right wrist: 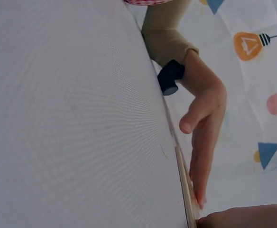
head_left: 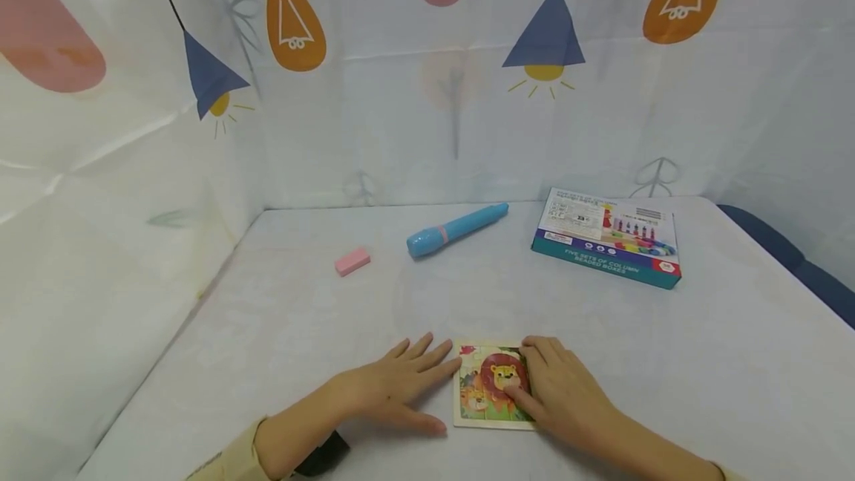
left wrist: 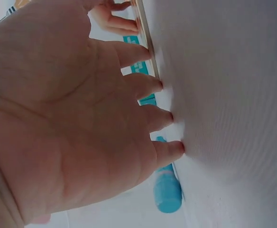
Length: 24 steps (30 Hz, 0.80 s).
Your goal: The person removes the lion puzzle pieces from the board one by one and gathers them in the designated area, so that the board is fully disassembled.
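Lion jigsaw puzzle (head_left: 486,384) lies flat on white tabletop (head_left: 300,303) between the 2 hands, roughly square so no clear long axis, just right of the left hand (head_left: 397,384), whose fingers are straight and spread with tips at its left edge, exact contact hard to tell. Right hand (head_left: 568,392) is nearer, holding the right side, thumb on the lion picture and fingers bent at upper right corner; blue flashlight (head_left: 459,230) sits well beyond.
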Each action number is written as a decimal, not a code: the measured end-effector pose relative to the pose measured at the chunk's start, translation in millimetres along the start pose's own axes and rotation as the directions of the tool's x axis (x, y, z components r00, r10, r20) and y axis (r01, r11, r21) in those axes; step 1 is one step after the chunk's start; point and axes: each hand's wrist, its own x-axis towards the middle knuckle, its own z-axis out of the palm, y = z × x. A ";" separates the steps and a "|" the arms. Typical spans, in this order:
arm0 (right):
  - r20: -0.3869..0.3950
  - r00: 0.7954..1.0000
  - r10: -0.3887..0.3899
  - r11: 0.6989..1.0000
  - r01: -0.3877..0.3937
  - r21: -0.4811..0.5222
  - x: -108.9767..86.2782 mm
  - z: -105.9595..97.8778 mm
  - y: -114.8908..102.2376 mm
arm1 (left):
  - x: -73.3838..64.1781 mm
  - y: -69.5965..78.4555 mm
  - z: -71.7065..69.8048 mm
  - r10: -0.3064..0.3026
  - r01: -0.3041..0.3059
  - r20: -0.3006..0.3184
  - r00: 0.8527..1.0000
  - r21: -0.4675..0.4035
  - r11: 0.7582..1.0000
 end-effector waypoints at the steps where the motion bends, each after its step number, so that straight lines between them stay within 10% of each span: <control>1: 0.002 1.000 -0.001 1.000 0.001 -0.003 -0.1 0.8 0.2 | 0.3 0.0 0.3 0.005 -0.005 0.001 1.000 -0.002 1.000; 17: -0.111 0.984 -0.141 0.990 0.141 -0.007 -3.6 8.4 0.1 | 0.7 5.9 7.6 0.008 -0.008 -0.009 1.000 0.060 0.998; 24: -0.018 0.996 -0.093 0.983 0.095 0.157 1.7 6.2 5.8 | 2.5 6.0 7.2 0.010 -0.010 -0.010 1.000 0.040 0.999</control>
